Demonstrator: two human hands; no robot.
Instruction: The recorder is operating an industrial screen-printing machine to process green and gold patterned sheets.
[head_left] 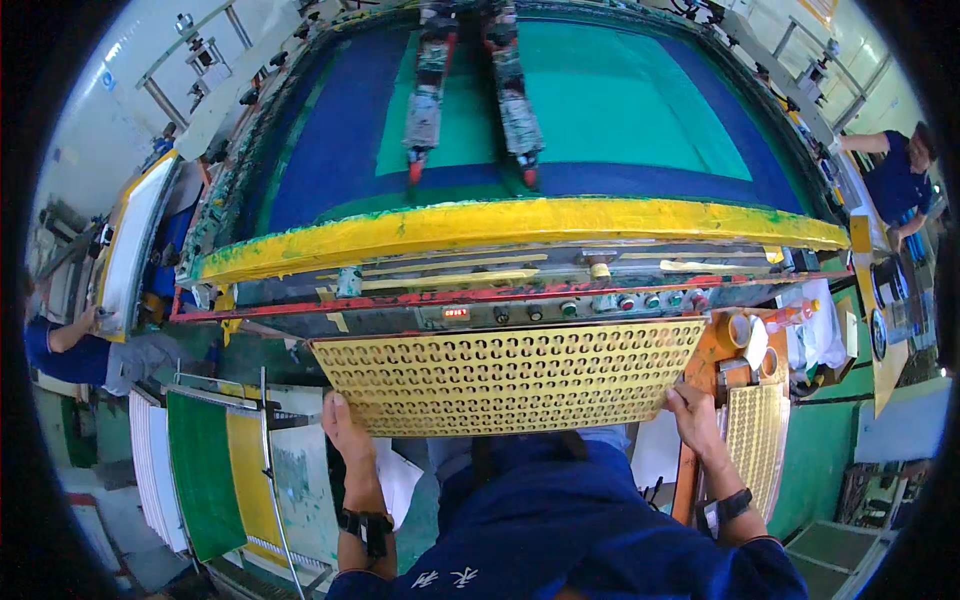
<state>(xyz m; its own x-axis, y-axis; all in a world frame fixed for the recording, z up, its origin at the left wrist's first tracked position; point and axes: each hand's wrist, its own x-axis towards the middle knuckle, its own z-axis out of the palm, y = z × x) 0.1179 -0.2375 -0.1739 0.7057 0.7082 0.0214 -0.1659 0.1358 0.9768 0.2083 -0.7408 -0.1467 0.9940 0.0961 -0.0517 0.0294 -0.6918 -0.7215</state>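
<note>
I hold a pale gold perforated sheet [505,375], with rows of small cut-out shapes, level in front of my waist. My left hand [346,425] grips its near left corner, thumb on top, and my right hand [690,415] grips the right end the same way. Just beyond the sheet is the screen-printing machine's front with knobs [535,312], a red-edged rail and a yellow frame bar [520,213]. Above that lies a green and blue screen [630,100] with two ink-stained squeegee arms [428,100].
Orange bench [688,475] at right carries tape rolls [733,330], a bottle [790,313] and more gold sheets [755,440]. A rack with green and yellow boards [205,470] stands at left. Other people appear at far left [60,350] and far right [890,180].
</note>
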